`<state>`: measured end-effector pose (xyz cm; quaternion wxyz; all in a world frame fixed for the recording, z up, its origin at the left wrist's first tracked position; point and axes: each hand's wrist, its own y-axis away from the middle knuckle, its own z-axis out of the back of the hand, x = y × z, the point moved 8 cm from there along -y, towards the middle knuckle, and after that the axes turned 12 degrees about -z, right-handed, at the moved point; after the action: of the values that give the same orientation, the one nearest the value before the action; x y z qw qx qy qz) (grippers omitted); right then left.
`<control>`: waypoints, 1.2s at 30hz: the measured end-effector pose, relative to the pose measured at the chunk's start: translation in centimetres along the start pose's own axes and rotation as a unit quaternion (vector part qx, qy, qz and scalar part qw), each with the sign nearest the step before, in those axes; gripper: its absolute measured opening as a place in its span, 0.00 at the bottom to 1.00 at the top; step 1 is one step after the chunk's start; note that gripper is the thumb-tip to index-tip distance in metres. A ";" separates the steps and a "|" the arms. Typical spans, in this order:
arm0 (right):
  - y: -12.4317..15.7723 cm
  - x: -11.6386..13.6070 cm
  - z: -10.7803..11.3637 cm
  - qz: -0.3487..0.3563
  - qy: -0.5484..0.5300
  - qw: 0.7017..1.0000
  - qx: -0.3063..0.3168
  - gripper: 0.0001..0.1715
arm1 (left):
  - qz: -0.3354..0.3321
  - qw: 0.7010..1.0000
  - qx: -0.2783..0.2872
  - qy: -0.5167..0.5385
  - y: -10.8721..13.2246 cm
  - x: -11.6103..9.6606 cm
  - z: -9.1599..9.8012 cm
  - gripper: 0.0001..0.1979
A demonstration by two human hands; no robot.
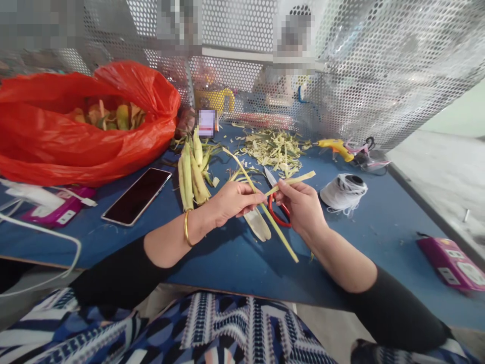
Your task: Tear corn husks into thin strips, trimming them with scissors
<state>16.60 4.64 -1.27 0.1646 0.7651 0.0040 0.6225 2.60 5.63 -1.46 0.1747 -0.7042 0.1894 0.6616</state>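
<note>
Two pale green strips of corn husk cross between my hands above the blue table. The long husk strip (281, 236) slants from upper left to lower right, and my left hand (237, 201) pinches it near its middle. My right hand (301, 205) is closed on a shorter husk strip (301, 178), whose left end meets the long one at my left fingertips. Under the hands lie red-handled scissors (279, 218), partly covered, and a broad pale husk piece (258, 225). Several husk-covered corn pieces (185, 177) rest just left of my left hand.
A red plastic bag (125, 151) with husks fills the left, near a phone (137, 196) and a cabled power strip (62, 210). Husk scraps (275, 146) lie behind. To the right are a white thread spool (343, 193), a yellow glue gun (336, 148) and a purple socket block (452, 263).
</note>
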 end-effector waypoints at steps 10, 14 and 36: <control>3.8 5.5 -1.6 0.301 0.418 0.855 -0.056 0.15 | -0.007 0.995 0.038 -0.088 0.4 0.1 -0.5 0.16; 3.6 3.0 -3.6 0.226 0.371 0.897 0.084 0.11 | -0.006 0.987 0.116 -0.112 0.8 1.0 -2.0 0.15; 3.0 2.0 -3.3 0.228 0.591 0.773 0.015 0.14 | 0.017 0.987 -0.111 0.115 -0.3 0.8 2.0 0.06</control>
<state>13.33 3.05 1.91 -0.0288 0.2272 -0.0644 0.9713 1.11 6.89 -2.35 0.0611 -0.7873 0.1460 0.5959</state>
